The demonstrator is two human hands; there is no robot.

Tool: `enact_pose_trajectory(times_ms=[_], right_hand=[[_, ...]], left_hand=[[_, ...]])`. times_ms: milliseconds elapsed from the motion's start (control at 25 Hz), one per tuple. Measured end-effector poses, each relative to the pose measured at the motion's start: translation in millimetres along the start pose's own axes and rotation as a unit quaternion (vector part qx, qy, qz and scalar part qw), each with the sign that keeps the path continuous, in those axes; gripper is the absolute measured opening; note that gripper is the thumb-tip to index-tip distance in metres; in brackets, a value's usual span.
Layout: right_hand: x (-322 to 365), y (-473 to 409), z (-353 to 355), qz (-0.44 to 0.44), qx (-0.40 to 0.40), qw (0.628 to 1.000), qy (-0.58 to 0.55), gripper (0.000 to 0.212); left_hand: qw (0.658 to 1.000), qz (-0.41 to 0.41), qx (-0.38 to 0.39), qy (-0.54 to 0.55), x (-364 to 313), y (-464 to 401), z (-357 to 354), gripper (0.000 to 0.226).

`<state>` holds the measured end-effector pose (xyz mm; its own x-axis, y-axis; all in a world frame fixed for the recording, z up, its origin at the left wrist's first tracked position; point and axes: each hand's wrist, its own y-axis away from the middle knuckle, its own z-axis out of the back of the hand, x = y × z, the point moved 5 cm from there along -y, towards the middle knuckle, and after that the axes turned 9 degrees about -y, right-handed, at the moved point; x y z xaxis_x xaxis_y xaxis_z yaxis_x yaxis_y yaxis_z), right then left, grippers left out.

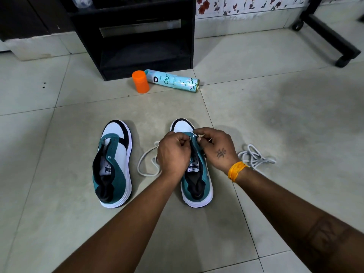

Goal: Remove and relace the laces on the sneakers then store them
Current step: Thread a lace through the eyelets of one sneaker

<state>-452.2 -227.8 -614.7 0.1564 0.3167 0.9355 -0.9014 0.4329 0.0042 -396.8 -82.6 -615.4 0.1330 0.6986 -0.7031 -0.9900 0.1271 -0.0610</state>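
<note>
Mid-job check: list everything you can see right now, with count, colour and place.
Teal, white and black suede sneakers: two on the floor; unlaced left sneaker, right sneaker under both hands.
White cord laces: two; one looped lace between the sneakers, one loose lace pile right of the right sneaker.
Orange plastic cap: one, upright, by the cabinet.
Pale blue aerosol spray can: one, lying on its side, right of the cap.
Black wooden cabinet: one, top centre.
Black wheeled stand leg: one, top right.
Grey floor tiles: throughout.
Left hand: pinching at the right sneaker's eyelets.
Right hand: the same, with an orange wristband.
</note>
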Motion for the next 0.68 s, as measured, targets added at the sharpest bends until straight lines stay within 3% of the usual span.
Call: enact_pose_trajectory(times_ms=[280,400,520,680], right_hand=[[6,-23,-2,0.058,0.065,0.994,0.065,0.015],[1,-19,2,0.019,0.037,0.999,-0.008,0.018],[-16,-17,5,-0.074,0.001,0.993,-0.089,0.014],[-39,-19,26,-0.101,-0.065,0.987,0.103,0.019]], left_hand=[[0.998,-0.063,-0.016,0.011,-1,5,16,0.012],[0.994,-0.067,-0.055,0.073,-2,26,33,0.017],[0.995,-0.088,-0.056,0.006,-2,47,35,0.021],[0.995,-0.078,-0.050,-0.034,11,54,32,0.020]])
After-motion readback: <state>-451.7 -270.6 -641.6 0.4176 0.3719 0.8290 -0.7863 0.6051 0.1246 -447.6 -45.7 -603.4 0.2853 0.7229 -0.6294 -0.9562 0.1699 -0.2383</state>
